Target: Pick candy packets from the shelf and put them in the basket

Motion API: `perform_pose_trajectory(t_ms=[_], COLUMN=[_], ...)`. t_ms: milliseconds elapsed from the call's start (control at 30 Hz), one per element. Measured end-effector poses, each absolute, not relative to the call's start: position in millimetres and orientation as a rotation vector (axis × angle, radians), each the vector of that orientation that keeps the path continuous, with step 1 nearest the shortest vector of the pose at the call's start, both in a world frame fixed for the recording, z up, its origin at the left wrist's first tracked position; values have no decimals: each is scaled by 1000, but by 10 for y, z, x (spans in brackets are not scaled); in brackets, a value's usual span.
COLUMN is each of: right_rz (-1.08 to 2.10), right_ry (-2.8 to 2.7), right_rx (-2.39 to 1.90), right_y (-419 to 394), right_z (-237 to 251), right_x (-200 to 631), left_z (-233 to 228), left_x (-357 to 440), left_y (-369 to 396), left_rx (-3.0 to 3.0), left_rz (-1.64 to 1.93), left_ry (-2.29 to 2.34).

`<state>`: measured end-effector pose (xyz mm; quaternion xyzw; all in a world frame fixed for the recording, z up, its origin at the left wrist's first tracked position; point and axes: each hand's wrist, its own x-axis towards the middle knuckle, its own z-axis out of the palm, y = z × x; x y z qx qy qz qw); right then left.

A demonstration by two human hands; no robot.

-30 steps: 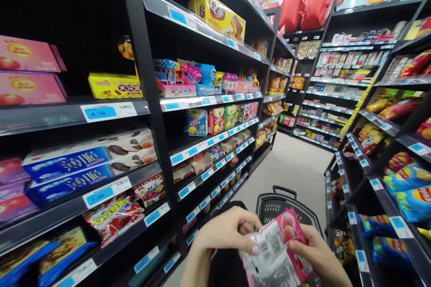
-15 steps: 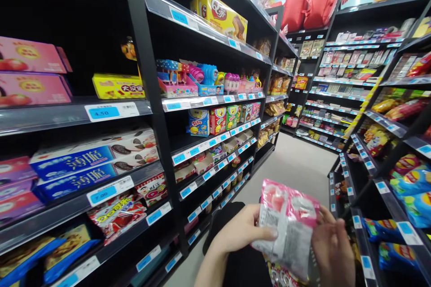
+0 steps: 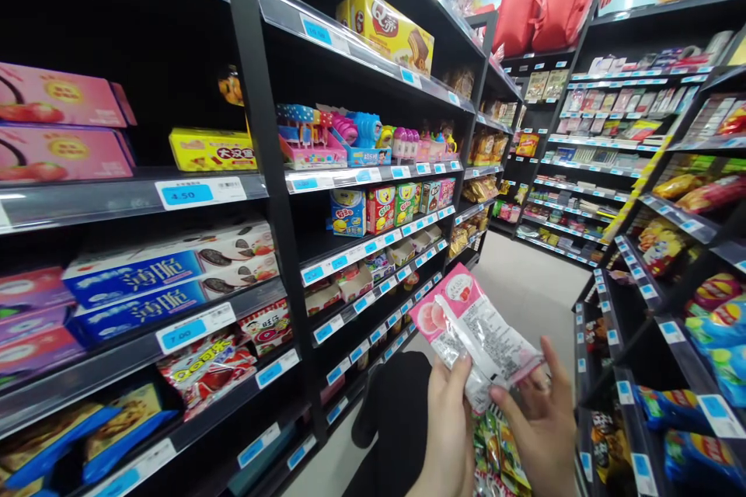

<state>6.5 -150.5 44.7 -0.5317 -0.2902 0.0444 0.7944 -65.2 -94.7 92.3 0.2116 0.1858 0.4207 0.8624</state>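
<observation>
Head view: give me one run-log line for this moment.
scene: shop aisle | left hand: holds pink snack packet, printed back up | right hand: open, fingertips at packet's lower edge | below hands: more snack packets

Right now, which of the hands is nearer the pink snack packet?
Left. The left hand grips the pink snack packet from below; the right hand sits open just under its lower edge.

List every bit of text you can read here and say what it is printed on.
"4.50": blue price tag on the upper left shelf edge.
"7.00": blue price tag two shelves lower.
"薄脆": blue biscuit boxes.
"Q": yellow cake box on the top shelf.
Print on the pink packet that the left hand holds, and the other tags: too small or blurred.
</observation>
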Motion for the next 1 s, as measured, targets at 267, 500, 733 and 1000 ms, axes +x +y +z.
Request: perform_pose_trajectory(t_ms=[267, 500, 733, 1000], right_rz=[-678, -845, -804, -314], right_ry=[-999, -926, -934, -1001], right_rx=[-1447, -1440, -1435, -1319], right_y=[-1576, -1622, -1662, -1785], right_z=[367, 586, 514, 374], right_x=[225, 83, 188, 349], left_z=[902, 935, 932, 914], left_x=[-679, -861, -1057, -1207], left_y=[-868, -459, -258, -67], left_rx=[559, 922, 1203, 1621], left_rz=[872, 750, 723, 818], left_ry=[320, 254, 184, 139])
